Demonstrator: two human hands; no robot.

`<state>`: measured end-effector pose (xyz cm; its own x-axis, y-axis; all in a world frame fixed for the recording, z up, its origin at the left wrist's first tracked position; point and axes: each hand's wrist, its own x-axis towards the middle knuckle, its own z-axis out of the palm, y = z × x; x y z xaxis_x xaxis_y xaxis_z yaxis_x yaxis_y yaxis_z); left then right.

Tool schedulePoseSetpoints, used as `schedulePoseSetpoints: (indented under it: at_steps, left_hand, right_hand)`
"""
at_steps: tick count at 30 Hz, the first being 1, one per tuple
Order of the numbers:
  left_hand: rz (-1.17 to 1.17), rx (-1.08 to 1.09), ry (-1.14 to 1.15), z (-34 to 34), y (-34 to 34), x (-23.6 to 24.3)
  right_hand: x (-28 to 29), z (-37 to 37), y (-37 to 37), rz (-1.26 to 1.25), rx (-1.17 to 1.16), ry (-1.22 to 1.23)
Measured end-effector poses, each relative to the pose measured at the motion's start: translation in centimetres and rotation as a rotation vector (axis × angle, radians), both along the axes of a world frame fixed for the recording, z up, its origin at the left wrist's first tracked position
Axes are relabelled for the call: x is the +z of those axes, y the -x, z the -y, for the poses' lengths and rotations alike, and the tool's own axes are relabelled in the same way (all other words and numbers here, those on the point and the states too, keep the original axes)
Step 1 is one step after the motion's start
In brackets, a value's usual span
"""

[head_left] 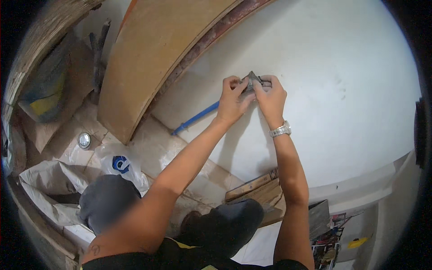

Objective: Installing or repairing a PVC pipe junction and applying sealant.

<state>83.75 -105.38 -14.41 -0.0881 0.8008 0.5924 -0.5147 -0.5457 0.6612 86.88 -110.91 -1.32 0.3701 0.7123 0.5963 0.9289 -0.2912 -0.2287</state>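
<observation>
While both arms reach forward and up from the lower edge, I see my left hand (232, 96) and my right hand (271, 96) meeting on the white wall (342, 76). Both are closed around one small grey metal piece (252, 80), pinched between the fingertips from two sides. It looks like a small trowel or scraper, but I cannot tell exactly which, because the fingers cover most of it. Only its pointed upper end shows, and it points upward, away from me. The piece lies flat against the wall, directly between the two hands, so no hand is clearly nearer; each touches it.

On the right wrist there is a silver wristwatch (280, 131). Just left of the left hand, a blue handle (195, 119) runs down and to the left along the wall; whether it joins the grey piece is hidden behind the hand.

Farther left a curved wooden board (148, 58) leans near the wall. Below, on the tiled floor (157, 148), lie a white plastic bag (118, 163), a small round tin (84, 140) and some wooden planks (254, 186).
</observation>
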Motion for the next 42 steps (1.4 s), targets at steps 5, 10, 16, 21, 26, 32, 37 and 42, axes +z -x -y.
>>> schedulePoseSetpoints:
  at_steps: [5,10,16,21,26,32,37,42]
  left_hand:
    - [-0.117,0.055,-0.02,-1.1,0.0,-0.3]
    - [-0.261,0.061,-0.065,-2.6,1.3,0.6]
    - [-0.441,0.083,-0.131,-1.3,0.7,4.1]
    - [-0.657,0.171,-0.212,-1.5,1.7,3.9]
    - [-0.693,0.145,-0.302,-0.7,1.0,6.1]
    - [-0.808,0.055,-0.225,-0.3,1.6,7.5]
    - [-0.825,0.18,-0.235,-0.6,1.2,6.7]
    - [-0.811,-0.283,-0.229,-2.9,2.9,7.0]
  right_hand:
    - [1.2,0.1,-0.8,0.016,0.165,0.065]
    - [-1.7,1.4,-4.3,-0.097,-0.099,0.308]
    - [-16.6,-0.5,-6.8,-0.336,0.143,-0.068]
    - [-17.8,-0.8,-1.3,-0.232,0.037,-0.323]
    - [-17.0,-0.4,-1.7,-0.259,0.147,-0.61]
    - [-16.9,0.0,-1.3,-0.379,0.042,-0.589]
    - [-17.1,-0.2,-1.0,-0.461,0.001,-0.551]
    - [-16.4,0.5,-2.2,-0.398,0.099,-0.459]
